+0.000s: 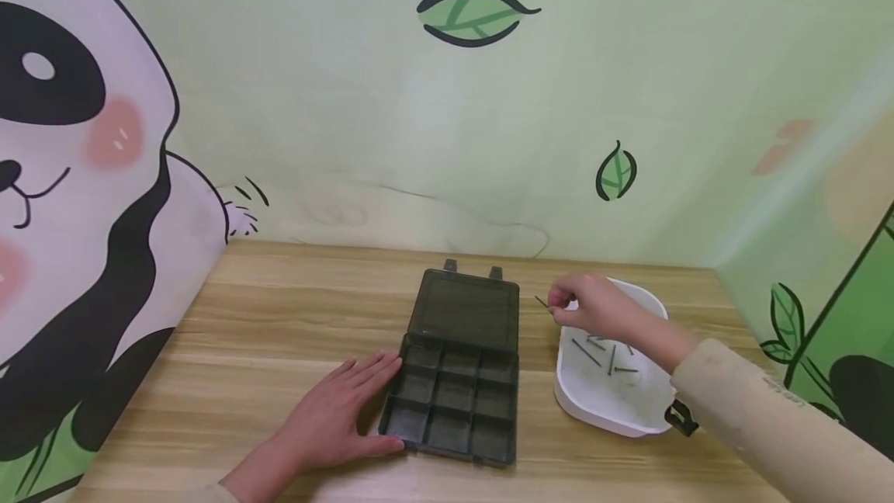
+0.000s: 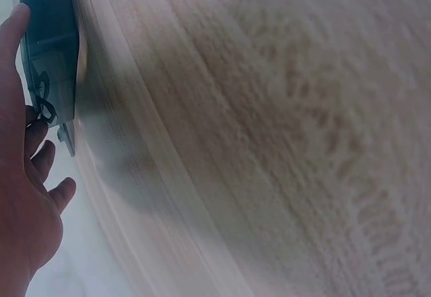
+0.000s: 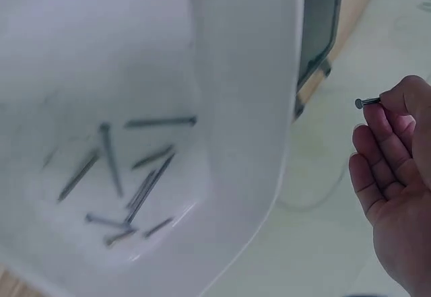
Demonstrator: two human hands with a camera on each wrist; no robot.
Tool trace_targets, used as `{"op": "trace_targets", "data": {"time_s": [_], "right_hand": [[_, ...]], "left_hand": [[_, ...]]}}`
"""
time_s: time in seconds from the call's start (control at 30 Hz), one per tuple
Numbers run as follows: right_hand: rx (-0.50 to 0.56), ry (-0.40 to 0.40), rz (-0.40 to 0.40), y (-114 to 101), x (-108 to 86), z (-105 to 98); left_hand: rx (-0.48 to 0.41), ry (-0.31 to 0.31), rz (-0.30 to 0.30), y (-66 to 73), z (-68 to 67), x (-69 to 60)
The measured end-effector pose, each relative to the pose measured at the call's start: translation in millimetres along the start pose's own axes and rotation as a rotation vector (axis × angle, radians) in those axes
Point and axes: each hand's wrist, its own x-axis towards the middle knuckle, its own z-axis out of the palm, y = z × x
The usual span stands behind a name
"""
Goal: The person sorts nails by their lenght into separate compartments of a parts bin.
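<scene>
My right hand [image 1: 587,303] pinches a thin metal nail [image 3: 368,102] between thumb and index finger, above the far left rim of a white plastic bin [image 1: 569,404]. Several loose nails [image 3: 161,121] of differing lengths lie on the bin's floor. To the left of the bin is a dark translucent compartment box [image 1: 454,393], its hinged lid [image 1: 464,307] laid back toward the wall. My left hand [image 1: 335,410] rests against the box's left side, fingertips by the far compartments and thumb at the near corner. Its fingers are extended and relaxed.
The wood-grain table [image 1: 279,317] meets a pale green backdrop [image 1: 335,99] printed with leaves and a panda [image 1: 84,177]. A black clip-like piece [image 1: 680,418] shows at the bin's near right rim, beside the right sleeve [image 1: 768,418].
</scene>
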Motion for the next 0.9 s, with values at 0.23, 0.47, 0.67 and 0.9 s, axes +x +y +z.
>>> {"op": "trace_targets", "data": {"time_s": [0.23, 0.47, 0.67, 0.9], "right_hand": [[0.028, -0.025, -0.056, -21, 11.2, 13], [0.057, -0.055, -0.117, -40, 20.7, 29], [0.032, -0.084, -0.155, -55, 30.2, 40], [0.048, -0.107, -0.215, -64, 40.5, 53]], "left_hand": [[-0.010, -0.009, 0.001, 0.5, -1.0, 0.9], [-0.015, -0.007, -0.008, 0.7, -1.9, 0.6], [-0.008, -0.008, 0.000, 0.5, -1.4, 0.9], [-0.014, 0.000, 0.008, -0.1, -1.8, 1.5]]}}
